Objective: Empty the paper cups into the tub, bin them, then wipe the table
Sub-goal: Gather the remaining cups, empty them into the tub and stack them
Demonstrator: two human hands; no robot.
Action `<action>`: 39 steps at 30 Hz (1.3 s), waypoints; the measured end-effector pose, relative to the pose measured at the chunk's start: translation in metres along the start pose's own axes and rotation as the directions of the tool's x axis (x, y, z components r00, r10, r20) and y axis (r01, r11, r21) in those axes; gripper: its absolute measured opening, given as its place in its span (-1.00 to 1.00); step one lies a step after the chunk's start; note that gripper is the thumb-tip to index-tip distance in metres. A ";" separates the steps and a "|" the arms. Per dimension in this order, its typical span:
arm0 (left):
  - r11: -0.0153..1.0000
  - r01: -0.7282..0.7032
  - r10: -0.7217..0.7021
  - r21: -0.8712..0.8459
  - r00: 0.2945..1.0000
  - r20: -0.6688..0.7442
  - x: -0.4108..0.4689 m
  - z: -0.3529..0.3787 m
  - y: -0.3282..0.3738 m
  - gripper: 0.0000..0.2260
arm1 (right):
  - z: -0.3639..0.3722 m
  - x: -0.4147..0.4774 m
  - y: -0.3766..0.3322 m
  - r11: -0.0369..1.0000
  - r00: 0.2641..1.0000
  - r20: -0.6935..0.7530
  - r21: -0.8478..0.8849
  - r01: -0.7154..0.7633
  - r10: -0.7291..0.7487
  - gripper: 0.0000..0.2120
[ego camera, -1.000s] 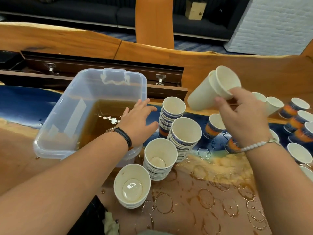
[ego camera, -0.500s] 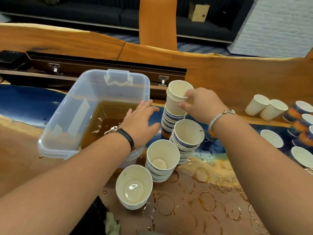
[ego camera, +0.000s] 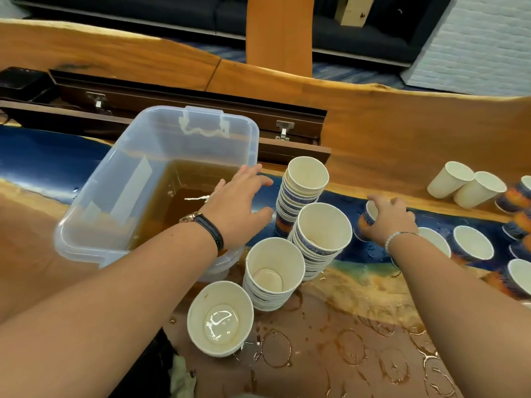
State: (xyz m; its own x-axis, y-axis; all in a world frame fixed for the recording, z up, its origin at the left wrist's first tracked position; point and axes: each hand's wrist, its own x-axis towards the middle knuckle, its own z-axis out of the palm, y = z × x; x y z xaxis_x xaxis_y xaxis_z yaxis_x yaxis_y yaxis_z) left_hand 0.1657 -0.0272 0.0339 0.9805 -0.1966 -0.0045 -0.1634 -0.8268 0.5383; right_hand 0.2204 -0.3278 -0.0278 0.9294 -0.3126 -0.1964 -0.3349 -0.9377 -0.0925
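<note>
Our left hand, fingers spread, rests on the tub while our right hand seems curled round a cup beside the stacks; we should lift it level and pour low.

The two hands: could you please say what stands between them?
In the head view, two tall stacks of nested white paper cups stand between the left hand and right hand.

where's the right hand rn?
Head view, right of centre: the right hand grips a patterned cup on the blue strip of the table, just right of the cup stacks.
</note>
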 end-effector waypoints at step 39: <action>0.973 0.205 -0.201 0.107 0.978 -0.052 -0.043 -0.078 -0.083 -0.35 | -0.061 -0.170 -0.177 0.676 0.725 0.075 -0.308 0.670 -0.684 -0.55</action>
State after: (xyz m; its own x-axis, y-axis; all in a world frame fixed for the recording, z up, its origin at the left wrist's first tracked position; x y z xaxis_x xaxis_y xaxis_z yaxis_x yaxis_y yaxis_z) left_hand 0.1453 0.0909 0.0548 0.9976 0.0009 -0.0688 0.0306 -0.9012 0.4322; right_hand 0.1312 -0.1179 0.0811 0.8917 0.4264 -0.1521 0.4437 -0.8898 0.1068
